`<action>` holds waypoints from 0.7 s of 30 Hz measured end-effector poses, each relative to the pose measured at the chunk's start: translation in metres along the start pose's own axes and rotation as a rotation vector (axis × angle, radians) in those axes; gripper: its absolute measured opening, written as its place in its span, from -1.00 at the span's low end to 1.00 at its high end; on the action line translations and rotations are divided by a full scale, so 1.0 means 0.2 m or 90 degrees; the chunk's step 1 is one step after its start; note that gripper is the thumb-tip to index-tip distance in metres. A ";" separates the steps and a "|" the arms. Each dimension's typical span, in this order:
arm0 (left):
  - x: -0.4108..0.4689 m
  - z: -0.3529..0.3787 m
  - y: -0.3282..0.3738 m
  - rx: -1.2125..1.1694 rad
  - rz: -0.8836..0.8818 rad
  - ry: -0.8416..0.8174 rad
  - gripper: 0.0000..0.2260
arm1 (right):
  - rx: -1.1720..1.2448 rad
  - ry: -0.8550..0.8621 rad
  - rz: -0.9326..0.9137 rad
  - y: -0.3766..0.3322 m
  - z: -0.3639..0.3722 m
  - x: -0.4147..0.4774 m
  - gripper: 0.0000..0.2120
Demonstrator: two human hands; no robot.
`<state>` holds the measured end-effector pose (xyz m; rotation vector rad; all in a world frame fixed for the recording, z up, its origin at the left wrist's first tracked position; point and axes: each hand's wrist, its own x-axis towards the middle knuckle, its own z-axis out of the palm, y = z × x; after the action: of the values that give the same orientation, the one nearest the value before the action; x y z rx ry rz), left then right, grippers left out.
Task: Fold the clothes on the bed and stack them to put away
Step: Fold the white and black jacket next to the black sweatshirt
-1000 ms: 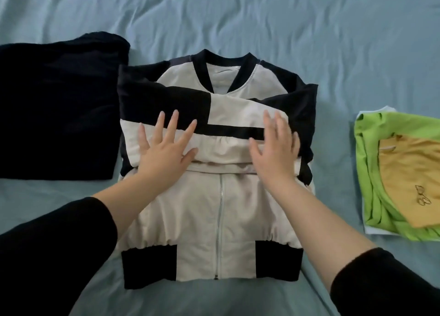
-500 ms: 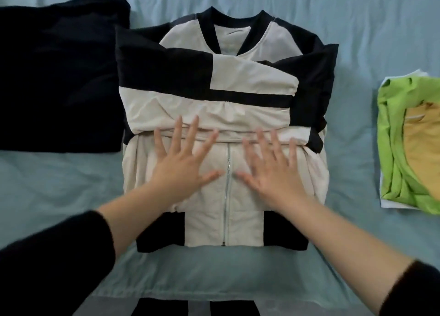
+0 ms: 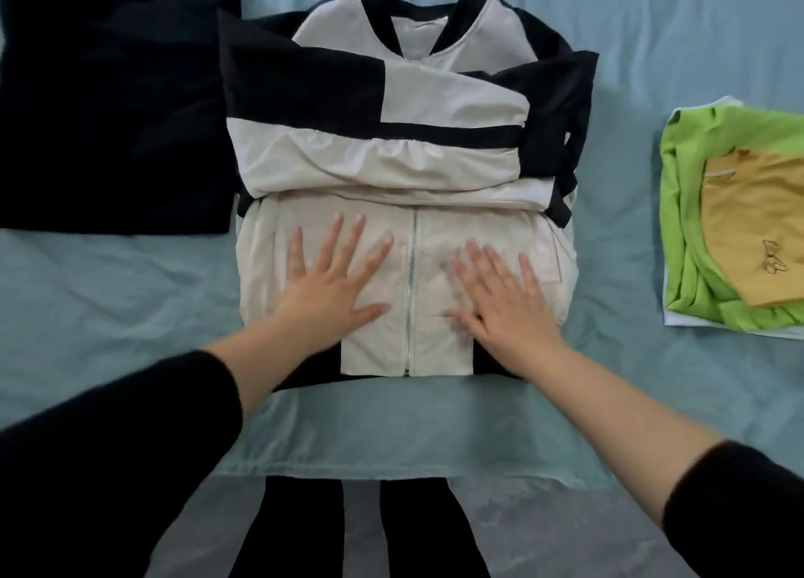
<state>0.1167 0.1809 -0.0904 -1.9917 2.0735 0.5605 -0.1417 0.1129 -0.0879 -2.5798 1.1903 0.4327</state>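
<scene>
A cream and black zip jacket (image 3: pixel 404 142) lies face up in the middle of the bed, its sleeves folded across the chest. My left hand (image 3: pixel 335 281) rests flat on the lower front, left of the zip, fingers spread. My right hand (image 3: pixel 500 294) presses flat on the lower front, right of the zip, slightly blurred. Neither hand holds anything. A folded dark garment (image 3: pixel 108 107) lies to the jacket's left. A folded stack with a green shirt (image 3: pixel 691 238) and a yellow one (image 3: pixel 757 233) on top sits at the right.
The bed has a light blue sheet (image 3: pixel 108 316), and its near edge (image 3: pixel 391 468) runs just below the jacket's hem. Beyond the edge I see the grey floor (image 3: pixel 544 534) and my dark trouser legs (image 3: pixel 304 529).
Both hands slid down from the folded sleeves onto the lower front of the jacket, staying flat. The view tilted down, so the bed edge and floor now show.
</scene>
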 end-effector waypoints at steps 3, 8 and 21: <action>-0.30 0.11 0.13 0.040 0.060 -0.024 -0.20 | -0.079 -0.022 -0.113 -0.06 0.07 -0.29 -0.31; -0.42 0.22 0.13 0.093 -0.014 -0.087 -0.06 | -0.162 -0.082 -0.060 0.06 0.12 -0.42 -0.10; -0.26 -0.12 -0.02 -0.313 -0.152 -0.198 -0.62 | 0.293 -0.173 0.161 0.17 -0.15 -0.22 -0.59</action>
<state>0.1258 0.2189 -0.0475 -2.1771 1.5909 1.3330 -0.1901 0.1106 -0.0488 -1.9267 1.3359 0.4775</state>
